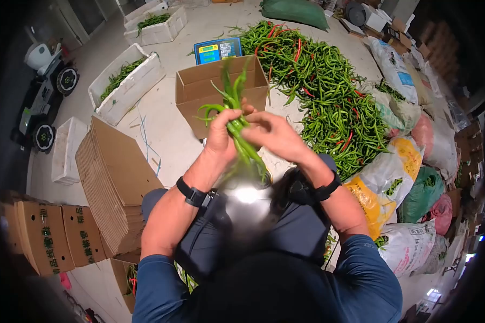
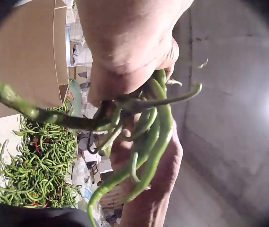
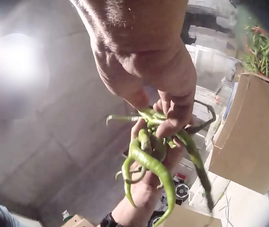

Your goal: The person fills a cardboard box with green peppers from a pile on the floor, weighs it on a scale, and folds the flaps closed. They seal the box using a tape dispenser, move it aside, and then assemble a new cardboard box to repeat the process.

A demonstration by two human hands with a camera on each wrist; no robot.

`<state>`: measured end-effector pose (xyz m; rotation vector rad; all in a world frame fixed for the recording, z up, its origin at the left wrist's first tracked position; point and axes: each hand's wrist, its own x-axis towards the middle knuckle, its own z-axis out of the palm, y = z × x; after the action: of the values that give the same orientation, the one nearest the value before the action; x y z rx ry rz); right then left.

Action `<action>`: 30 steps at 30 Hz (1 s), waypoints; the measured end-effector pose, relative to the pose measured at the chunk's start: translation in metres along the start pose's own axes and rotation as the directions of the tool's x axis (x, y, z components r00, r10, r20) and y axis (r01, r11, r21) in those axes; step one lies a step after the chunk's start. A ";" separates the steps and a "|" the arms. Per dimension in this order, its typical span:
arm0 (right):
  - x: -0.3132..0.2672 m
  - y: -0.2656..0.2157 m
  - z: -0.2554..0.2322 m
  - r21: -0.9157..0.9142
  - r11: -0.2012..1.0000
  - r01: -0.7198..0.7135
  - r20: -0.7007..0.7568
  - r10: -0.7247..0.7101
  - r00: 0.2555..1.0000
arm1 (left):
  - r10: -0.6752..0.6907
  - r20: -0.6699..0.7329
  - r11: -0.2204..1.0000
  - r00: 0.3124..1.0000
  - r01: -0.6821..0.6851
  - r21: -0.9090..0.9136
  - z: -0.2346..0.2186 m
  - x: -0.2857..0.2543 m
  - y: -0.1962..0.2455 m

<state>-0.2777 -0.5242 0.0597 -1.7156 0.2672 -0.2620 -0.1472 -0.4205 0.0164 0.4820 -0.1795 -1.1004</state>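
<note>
A bunch of long green chili peppers point(image 1: 236, 126) is held up in front of the lap, its ends sticking out above and below the fist. My left hand point(image 1: 221, 133) grips the bunch, thumb across it. From the other side my right hand point(image 1: 277, 134) reaches in, and in the right wrist view its curled fingers point(image 3: 170, 125) pinch at peppers in the bunch. Several curved peppers point(image 2: 153, 137) dangle between the hands in the left wrist view. Right behind the hands stands an open cardboard box point(image 1: 199, 89), its inside partly hidden by them.
A large heap of green chilies point(image 1: 328, 91) with some red ones covers the floor at right, with filled sacks point(image 1: 407, 245) beyond. A blue scale display point(image 1: 218, 51) stands behind the box. At left are white foam boxes point(image 1: 151, 81), cardboard point(image 1: 113, 172) and printed cartons point(image 1: 48, 237).
</note>
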 end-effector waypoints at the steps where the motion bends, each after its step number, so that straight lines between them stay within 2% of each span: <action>1: 0.003 0.006 -0.008 0.270 0.950 -0.157 0.026 0.156 0.987 | -0.002 -0.009 1.000 1.000 0.002 0.003 0.000 0.000 0.002; 3: 0.000 0.017 -0.018 0.357 0.930 -0.089 -0.008 0.099 0.995 | -0.014 0.085 0.999 0.996 0.018 -0.043 -0.002 0.001 0.007; 4: -0.002 0.021 -0.021 0.373 0.924 -0.080 0.019 0.079 0.997 | -0.012 0.111 1.000 0.994 0.015 -0.026 -0.004 0.004 0.006; 7: -0.010 0.022 -0.029 0.323 0.942 -0.089 0.071 0.070 0.995 | -0.059 0.100 0.998 0.993 0.062 -0.029 -0.001 0.004 0.002; 8: -0.011 0.019 -0.029 0.328 0.938 -0.113 0.046 0.104 0.994 | -0.055 0.084 0.998 0.995 0.054 0.010 -0.001 0.004 0.000; 11: -0.015 0.016 -0.038 0.314 0.945 -0.097 0.051 0.086 0.995 | -0.063 0.077 0.998 0.995 0.062 0.017 0.005 0.004 -0.002; 13: -0.017 0.016 -0.040 0.367 0.927 -0.072 0.028 0.066 0.997 | -0.061 0.064 0.998 0.996 0.060 0.019 0.006 0.004 -0.004; 15: -0.020 0.010 -0.041 0.406 0.908 -0.097 0.017 0.099 0.995 | -0.069 -0.011 0.997 0.998 0.069 0.022 0.007 0.004 -0.006; 18: -0.027 0.000 -0.040 0.508 0.856 -0.091 0.013 0.098 0.995 | -0.093 0.005 0.996 0.996 0.093 -0.013 0.004 0.001 -0.009; 20: -0.031 -0.002 -0.046 0.505 0.858 -0.091 -0.001 0.106 0.994 | -0.097 0.021 0.995 0.995 0.098 -0.026 0.002 -0.004 -0.012; 22: -0.035 -0.004 -0.059 0.528 0.845 -0.087 0.010 0.096 0.995 | -0.090 -0.007 0.987 0.996 0.089 -0.137 0.002 -0.011 -0.017; 25: -0.037 -0.008 -0.071 0.503 0.864 0.016 -0.105 0.043 0.994 | -0.083 0.005 0.975 0.997 0.082 -0.208 -0.005 -0.020 -0.026; 26: -0.036 -0.007 -0.077 0.438 0.898 0.041 -0.125 0.016 0.992 | -0.070 0.000 0.976 0.998 0.069 -0.208 -0.006 -0.023 -0.030; 27: -0.034 -0.007 -0.076 0.328 0.942 0.068 -0.227 0.009 0.974 | -0.068 -0.002 0.975 0.998 0.066 -0.212 -0.004 -0.026 -0.033; 29: -0.032 -0.014 -0.078 0.189 0.981 0.034 -0.252 0.015 0.968 | -0.058 0.014 0.978 0.998 0.059 -0.198 0.001 -0.033 -0.038; 30: -0.029 -0.013 -0.077 0.190 0.981 0.029 -0.251 0.020 0.968 | -0.075 0.023 0.973 0.997 0.078 -0.217 0.002 -0.035 -0.040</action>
<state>-0.3297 -0.5844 0.0843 -1.4911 0.4117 -0.4954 -0.1964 -0.4045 0.0026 0.2866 -0.0518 -1.1837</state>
